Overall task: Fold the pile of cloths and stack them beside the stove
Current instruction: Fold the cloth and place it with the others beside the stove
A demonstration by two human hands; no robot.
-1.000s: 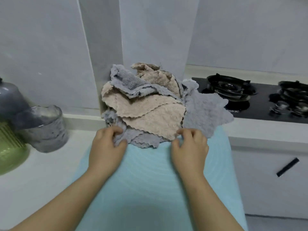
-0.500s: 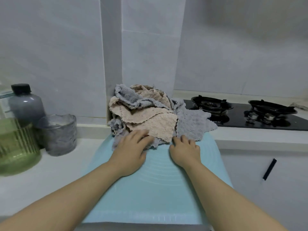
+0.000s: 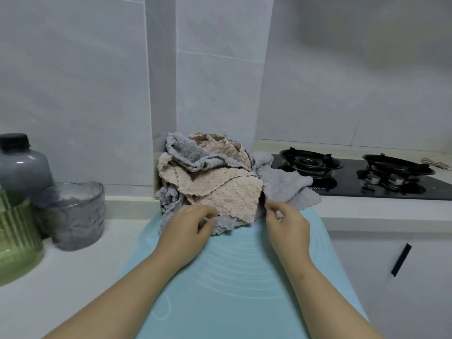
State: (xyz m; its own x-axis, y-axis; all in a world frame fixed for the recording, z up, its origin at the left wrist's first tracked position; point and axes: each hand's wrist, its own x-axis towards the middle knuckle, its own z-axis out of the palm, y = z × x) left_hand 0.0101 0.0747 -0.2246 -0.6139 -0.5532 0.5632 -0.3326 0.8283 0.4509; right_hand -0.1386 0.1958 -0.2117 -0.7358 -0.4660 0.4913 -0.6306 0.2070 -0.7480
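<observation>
Left hand [image 3: 188, 227] grips a grey fleecy cloth [image 3: 227, 225] at the crumpled beige-and-grey pile [image 3: 220, 189]'s near edge (black gas stove [image 3: 342, 183] to the right); right hand [image 3: 287, 223]'s grip unclear.

Figure: the worktop [image 3: 73, 277] is carrying a mat [image 3: 232, 277], which is lying at centre and running toward the viewer. A pile of cloths [image 3: 220, 187] is sitting on the mat's far end, backing against the wall pillar [image 3: 161, 94] and reaching right to the left edge of the stove [image 3: 347, 189]. Left of the mat a glass [image 3: 75, 216] is standing, with a bottle [image 3: 22, 167] behind it and a jar [image 3: 14, 241] just beside it on its left. The left grip [image 3: 188, 228] and right grip [image 3: 286, 221] are lying on the mat at the pile's near edge. A cabinet handle [image 3: 401, 260] is sitting below the stove.
</observation>
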